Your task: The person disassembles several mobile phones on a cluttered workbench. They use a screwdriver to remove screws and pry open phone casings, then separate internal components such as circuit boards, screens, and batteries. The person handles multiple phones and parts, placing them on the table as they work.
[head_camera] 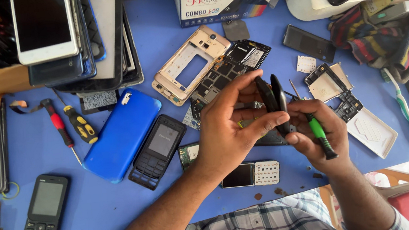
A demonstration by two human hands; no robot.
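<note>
Blue bench [257, 37] clutter fills my head view; at centre my left hand [227, 133] pinches a thin black phone shell [274, 103] edge-on, above a loose circuit board [269, 138]. My right hand [320, 135], touching the shell, is clenched round a green-handled screwdriver [320, 135]; I judge a slip could gouge plastic or drop the shell.

keypad phone [44, 214] left of slab phone [122, 134] | screwdrivers [70, 126] behind | carton [225, 2] far edge

Glossy black plastic phone shell [279, 102] — matt blue tabletop [117, 202].
</note>
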